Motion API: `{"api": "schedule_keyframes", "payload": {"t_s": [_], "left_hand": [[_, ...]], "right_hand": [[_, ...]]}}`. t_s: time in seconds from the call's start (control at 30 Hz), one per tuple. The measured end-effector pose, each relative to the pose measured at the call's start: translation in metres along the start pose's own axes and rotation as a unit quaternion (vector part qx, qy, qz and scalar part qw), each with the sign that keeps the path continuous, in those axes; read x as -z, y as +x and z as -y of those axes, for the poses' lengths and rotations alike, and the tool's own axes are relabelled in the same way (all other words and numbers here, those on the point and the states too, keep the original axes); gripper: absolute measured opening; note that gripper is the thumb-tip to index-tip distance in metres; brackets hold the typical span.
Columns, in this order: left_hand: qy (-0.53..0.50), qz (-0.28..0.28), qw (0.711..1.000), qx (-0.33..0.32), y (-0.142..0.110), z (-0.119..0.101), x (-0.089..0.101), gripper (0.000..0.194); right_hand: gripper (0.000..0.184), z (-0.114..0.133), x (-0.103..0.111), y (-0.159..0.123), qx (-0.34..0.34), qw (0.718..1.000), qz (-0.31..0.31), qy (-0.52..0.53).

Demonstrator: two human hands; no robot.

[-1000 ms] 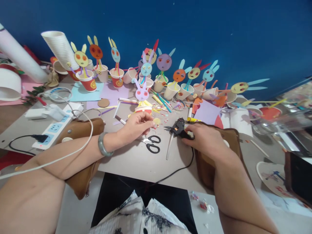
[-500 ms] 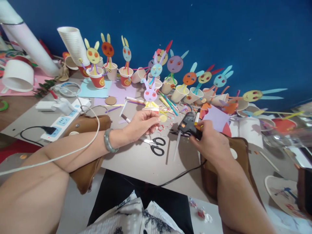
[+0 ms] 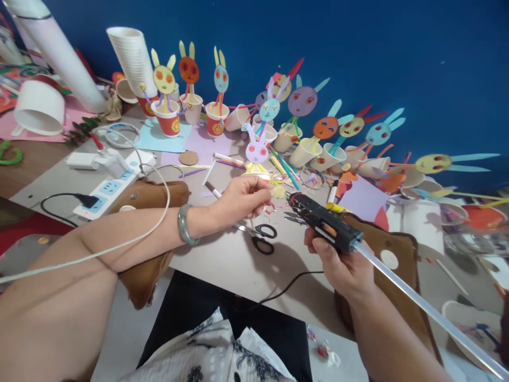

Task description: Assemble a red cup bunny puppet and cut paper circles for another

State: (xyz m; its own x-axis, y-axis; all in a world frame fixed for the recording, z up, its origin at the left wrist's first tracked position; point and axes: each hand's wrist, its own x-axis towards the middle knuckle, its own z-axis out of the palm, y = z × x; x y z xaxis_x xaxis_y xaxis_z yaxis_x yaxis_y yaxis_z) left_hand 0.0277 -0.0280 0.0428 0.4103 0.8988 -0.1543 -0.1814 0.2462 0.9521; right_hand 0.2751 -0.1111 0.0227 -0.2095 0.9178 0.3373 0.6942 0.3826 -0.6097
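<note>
My right hand (image 3: 342,262) is wrapped round a black hot glue gun (image 3: 322,220). A long clear glue stick (image 3: 421,302) sticks out of the gun's back end, and its nozzle points left. My left hand (image 3: 246,199) is closed in a pinch on a small yellow paper disc (image 3: 279,191), whose edge lies close to the nozzle; I cannot tell whether they touch. Black-handled scissors (image 3: 264,239) lie on the table just below my left hand. Behind that hand stands a paper cup with a purple paper rabbit (image 3: 256,151), its lower part hidden.
Several paper-rabbit cups (image 3: 217,116) line the blue wall. A stack of white cups (image 3: 131,58) leans at back left. A power strip (image 3: 115,185) and a white cable lie by my left forearm. Brown leather pieces (image 3: 392,249) are under both arms; a purple sheet (image 3: 363,197) lies right.
My right hand has lifted and turned the glue gun, bringing its nozzle up to the yellow disc. My left hand keeps its pinch almost in place. The view has shifted slightly.
</note>
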Motion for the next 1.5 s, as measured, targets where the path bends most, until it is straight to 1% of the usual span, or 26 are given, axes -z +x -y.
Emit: {"api": "schedule_keyframes", "payload": {"t_s": [0.1, 0.2, 0.4, 0.47, 0.8, 1.0, 1.13, 1.33, 1.5], "left_hand": [[0.008, 0.001, 1.0, -0.01, -0.001, 0.0, 0.0, 0.018], [0.008, 0.004, 1.0, -0.025, -0.001, 0.002, 0.0, 0.016], [0.012, 0.015, 0.999, -0.038, -0.001, 0.003, 0.002, 0.017], [0.013, 0.015, 0.999, -0.038, -0.002, 0.002, 0.002, 0.015], [0.01, 0.023, 0.999, -0.045, -0.004, 0.0, 0.002, 0.015], [0.012, 0.017, 0.999, -0.038, -0.004, -0.002, 0.0, 0.013], [0.01, 0.013, 0.999, -0.034, -0.004, -0.003, 0.0, 0.014], [0.001, 0.026, 0.999, -0.037, -0.005, -0.002, 0.001, 0.016], [0.001, 0.029, 0.999, -0.04, -0.006, -0.002, 0.001, 0.015]], "right_hand": [[0.032, 0.002, -0.002, 0.0, 0.025, 0.999, 0.02, 0.015], [0.034, 0.0, -0.003, 0.0, 0.029, 0.999, 0.024, 0.003], [0.053, -0.005, -0.004, -0.004, -0.024, 0.998, 0.058, -0.014], [0.056, -0.005, -0.004, -0.004, -0.032, 0.997, 0.064, -0.018], [0.046, 0.004, -0.001, 0.006, 0.02, 0.998, 0.053, -0.023], [0.048, 0.008, 0.001, 0.007, 0.013, 0.998, 0.059, -0.025], [0.048, 0.007, 0.001, 0.008, 0.019, 0.998, 0.046, -0.027], [0.047, 0.008, 0.001, 0.008, 0.012, 0.998, 0.048, -0.026], [0.047, 0.006, 0.001, 0.007, 0.02, 0.999, 0.045, -0.017]]}}
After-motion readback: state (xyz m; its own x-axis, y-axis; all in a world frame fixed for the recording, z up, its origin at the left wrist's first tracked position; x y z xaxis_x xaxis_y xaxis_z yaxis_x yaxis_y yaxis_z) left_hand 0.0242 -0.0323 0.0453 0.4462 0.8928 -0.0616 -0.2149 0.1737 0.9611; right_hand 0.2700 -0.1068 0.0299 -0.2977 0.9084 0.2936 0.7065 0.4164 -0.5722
